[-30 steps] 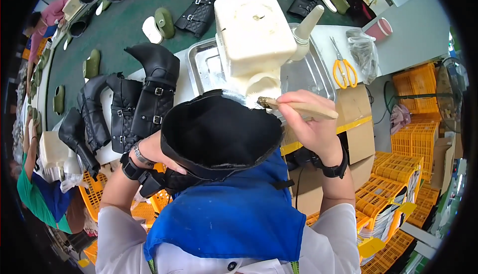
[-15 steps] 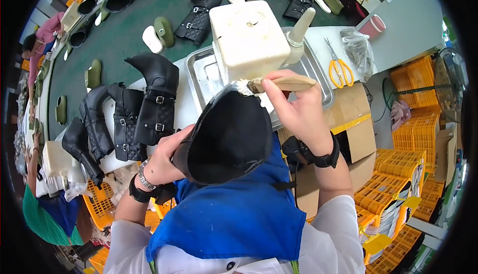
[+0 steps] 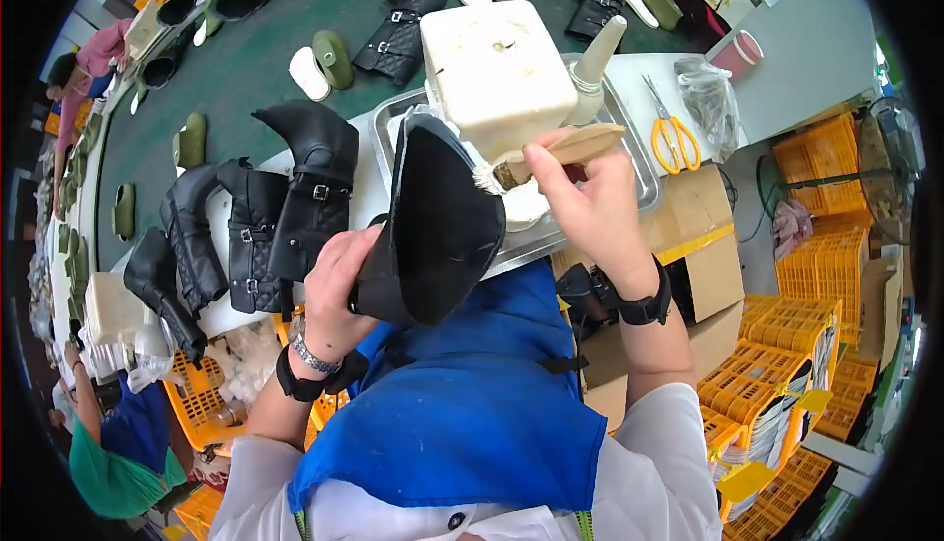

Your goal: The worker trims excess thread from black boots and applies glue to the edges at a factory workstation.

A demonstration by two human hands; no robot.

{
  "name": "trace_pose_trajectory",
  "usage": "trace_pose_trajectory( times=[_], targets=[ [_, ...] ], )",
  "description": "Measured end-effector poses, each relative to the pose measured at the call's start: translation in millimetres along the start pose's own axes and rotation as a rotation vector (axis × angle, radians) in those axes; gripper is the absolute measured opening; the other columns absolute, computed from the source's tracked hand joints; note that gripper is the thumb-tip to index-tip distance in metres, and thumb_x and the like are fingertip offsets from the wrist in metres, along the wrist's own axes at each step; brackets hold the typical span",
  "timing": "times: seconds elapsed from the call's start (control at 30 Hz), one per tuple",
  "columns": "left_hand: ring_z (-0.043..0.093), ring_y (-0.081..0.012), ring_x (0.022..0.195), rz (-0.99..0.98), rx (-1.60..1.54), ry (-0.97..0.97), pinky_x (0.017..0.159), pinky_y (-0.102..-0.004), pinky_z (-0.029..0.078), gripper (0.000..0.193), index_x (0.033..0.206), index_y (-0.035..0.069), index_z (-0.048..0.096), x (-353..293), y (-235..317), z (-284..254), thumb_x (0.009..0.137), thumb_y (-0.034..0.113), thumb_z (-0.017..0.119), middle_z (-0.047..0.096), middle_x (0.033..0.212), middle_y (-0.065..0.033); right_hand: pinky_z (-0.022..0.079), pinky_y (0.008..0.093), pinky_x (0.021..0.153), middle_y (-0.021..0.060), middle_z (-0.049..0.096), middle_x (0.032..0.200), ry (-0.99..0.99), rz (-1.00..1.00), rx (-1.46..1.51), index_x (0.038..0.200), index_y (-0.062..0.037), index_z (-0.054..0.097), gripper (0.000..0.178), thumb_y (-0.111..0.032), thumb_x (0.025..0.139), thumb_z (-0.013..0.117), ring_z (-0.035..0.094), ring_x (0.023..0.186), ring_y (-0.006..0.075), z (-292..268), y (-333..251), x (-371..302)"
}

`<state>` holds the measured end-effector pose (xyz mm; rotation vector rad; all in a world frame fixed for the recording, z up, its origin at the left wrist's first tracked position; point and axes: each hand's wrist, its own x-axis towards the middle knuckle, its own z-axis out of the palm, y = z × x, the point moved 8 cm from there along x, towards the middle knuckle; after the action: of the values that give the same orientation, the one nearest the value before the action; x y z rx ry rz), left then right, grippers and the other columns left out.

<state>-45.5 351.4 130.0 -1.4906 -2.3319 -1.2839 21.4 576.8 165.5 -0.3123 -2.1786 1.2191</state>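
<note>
Your left hand [image 3: 334, 290]: one, left of centre in the frame; clasped in a grip, fingers directed up and to the right. Your left wrist [image 3: 317, 341]: directly below that hand. Your left forearm [image 3: 283, 411]: bare, slanting up rightward from the lower left. Your right hand [image 3: 593, 205]: one, right of centre, set higher than the left; pinched at the fingertips, directed toward the upper left. Your right forearm [image 3: 660, 352]: bare, rising steeply from the lower right, leaning slightly left.
</note>
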Motion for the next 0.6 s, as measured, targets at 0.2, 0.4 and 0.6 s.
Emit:
trace_pose_trajectory(
  times=[0.2,0.4,0.6],
  targets=[
    [0.057,-0.0322,0.088,-0.002,0.101,0.087,0.078,-0.0380,0.046,0.059,0.114,0.003,0.053,7,-1,-5,0.057,0.000,0.068,0.059,0.099,-0.0142,0.040,0.0214,0.049,0.0030,0.059,0.062,0.009,0.239,0.189,0.083,0.0045,0.063,0.017,-0.013,0.082,0.060,0.052,0.056,0.0044,-7,19,-8],
    [0.057,-0.0314,0.090,0.010,0.125,0.127,0.077,-0.0361,0.047,0.060,0.114,0.003,0.053,9,0,-10,0.056,-0.001,0.068,0.058,0.101,-0.0144,0.040,0.0205,0.050,0.0018,0.058,0.062,-0.057,0.270,0.287,0.084,0.0040,0.062,0.016,-0.012,0.082,0.060,0.051,0.056,0.0045,2,18,-18],
    [0.057,-0.0312,0.091,0.047,0.064,0.073,0.079,-0.0366,0.047,0.060,0.114,0.003,0.053,8,3,-7,0.057,0.002,0.070,0.059,0.101,-0.0141,0.040,0.0206,0.049,0.0025,0.059,0.063,0.059,0.133,0.171,0.084,0.0029,0.063,0.014,-0.011,0.081,0.061,0.052,0.054,0.0049,-1,26,-9]
  ],
)
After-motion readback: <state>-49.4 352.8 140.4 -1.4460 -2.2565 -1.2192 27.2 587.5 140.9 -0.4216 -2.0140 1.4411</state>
